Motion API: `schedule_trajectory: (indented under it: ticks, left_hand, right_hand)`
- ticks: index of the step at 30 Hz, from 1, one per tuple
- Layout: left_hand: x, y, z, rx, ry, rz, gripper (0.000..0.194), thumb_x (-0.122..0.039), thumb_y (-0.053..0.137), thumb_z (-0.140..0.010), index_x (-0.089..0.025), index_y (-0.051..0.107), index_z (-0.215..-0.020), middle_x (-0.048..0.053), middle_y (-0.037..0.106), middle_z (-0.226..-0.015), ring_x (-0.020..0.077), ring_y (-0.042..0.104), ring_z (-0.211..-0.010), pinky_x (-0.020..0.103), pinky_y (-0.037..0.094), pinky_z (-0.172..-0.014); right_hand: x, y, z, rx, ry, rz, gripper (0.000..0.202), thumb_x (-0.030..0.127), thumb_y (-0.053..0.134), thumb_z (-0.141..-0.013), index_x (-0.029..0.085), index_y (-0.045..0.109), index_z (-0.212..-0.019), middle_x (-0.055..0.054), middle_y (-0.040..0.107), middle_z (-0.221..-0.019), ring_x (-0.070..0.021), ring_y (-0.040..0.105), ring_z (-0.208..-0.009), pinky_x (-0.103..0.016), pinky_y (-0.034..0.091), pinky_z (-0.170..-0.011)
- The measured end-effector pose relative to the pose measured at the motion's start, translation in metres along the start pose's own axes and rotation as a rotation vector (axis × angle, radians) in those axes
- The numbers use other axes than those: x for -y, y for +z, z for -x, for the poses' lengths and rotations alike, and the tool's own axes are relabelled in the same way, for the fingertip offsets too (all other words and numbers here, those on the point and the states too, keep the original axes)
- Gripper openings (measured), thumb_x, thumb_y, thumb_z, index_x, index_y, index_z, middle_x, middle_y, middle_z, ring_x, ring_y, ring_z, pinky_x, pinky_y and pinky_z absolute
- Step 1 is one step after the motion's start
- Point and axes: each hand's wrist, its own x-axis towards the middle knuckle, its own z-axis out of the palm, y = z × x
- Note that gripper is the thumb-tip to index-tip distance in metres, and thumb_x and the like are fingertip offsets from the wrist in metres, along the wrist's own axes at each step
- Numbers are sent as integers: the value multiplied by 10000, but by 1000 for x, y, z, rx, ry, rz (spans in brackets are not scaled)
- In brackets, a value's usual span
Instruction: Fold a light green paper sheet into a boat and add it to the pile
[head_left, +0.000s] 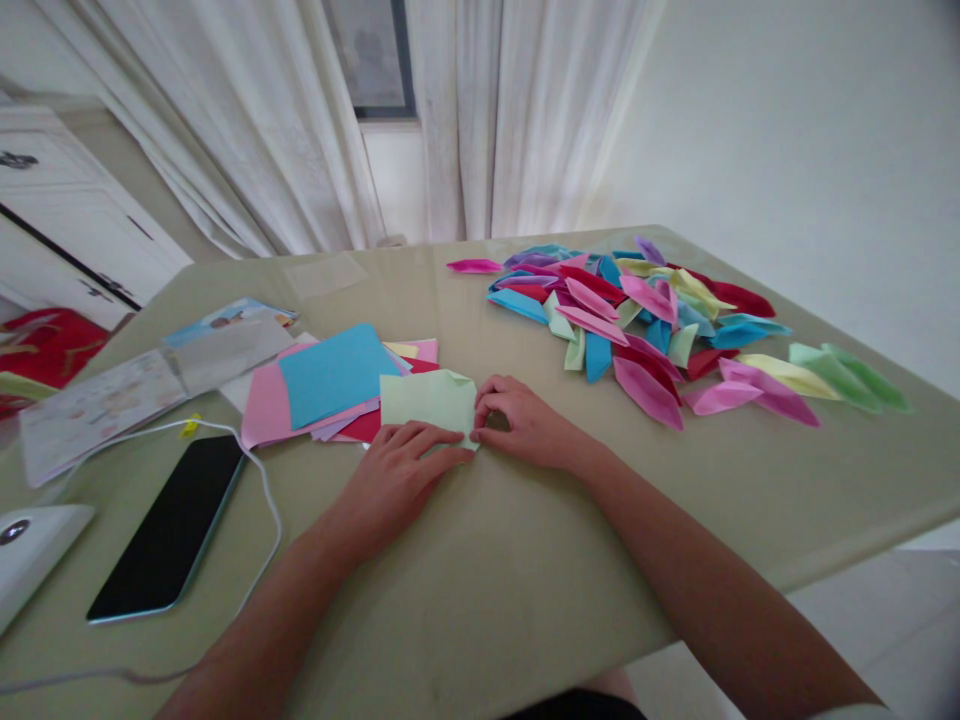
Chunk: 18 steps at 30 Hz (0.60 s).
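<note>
A pale green sheet of paper (424, 398) lies in front of me, its far right corner creased and its near right corner bent in. My left hand (401, 475) is on its near edge, fingers over the paper and thumb close to the index finger at the near right corner. At the right edge, my right hand (521, 425) pinches that side between thumb and fingertips. Under and left of the green sheet is a stack of coloured paper with a blue sheet (337, 375) on top, and pink and red sheets showing beneath.
A heap of folded coloured paper pieces (592, 297) spreads over the table's far right. On the left lie a black-screened phone (169, 530), a white cable (274, 500), a white device (37, 550) and printed clear packaging (105, 410). Curtains (525, 110) hang behind the table (525, 600).
</note>
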Motion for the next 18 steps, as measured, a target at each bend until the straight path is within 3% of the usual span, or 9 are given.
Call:
schedule_trajectory:
  ticks: [6,10,13,18]
  left_hand:
    - [0,1,-1,13,4,-16,405,-102,604,-1026,-343,716,-1332,34,705,-1422,290,610,-1254,462,441,-980]
    - [-1,1,-1,8,-15,-12,345,-135,585,-1048,-295,710,-1328,52,721,-1393,282,620,-1229,451,445,-962]
    - [-1,2,0,3,-3,-31,451,-98,574,-1036,-319,656,-1421,55,716,-1395,284,617,-1224,458,441,-959]
    - [0,4,1,27,2,-69,593,-1,580,-956,-374,680,-1407,51,691,-1422,306,603,-1256,481,442,-976]
  right_hand:
    - [1,1,-1,4,-1,16,123,221,829,-893,165,720,-890,-82,664,-1067,-239,628,-1027,-371,473,-930]
    - [3,1,-1,-4,16,38,121,206,830,-886,164,717,-890,-82,669,-1056,-242,625,-1023,-377,470,-929]
    - [4,1,-1,-6,17,42,119,203,829,-882,167,716,-887,-82,670,-1055,-242,624,-1017,-379,471,-925]
    - [4,2,-1,-7,19,44,121,207,831,-880,167,717,-887,-83,672,-1055,-239,624,-1013,-380,475,-930]
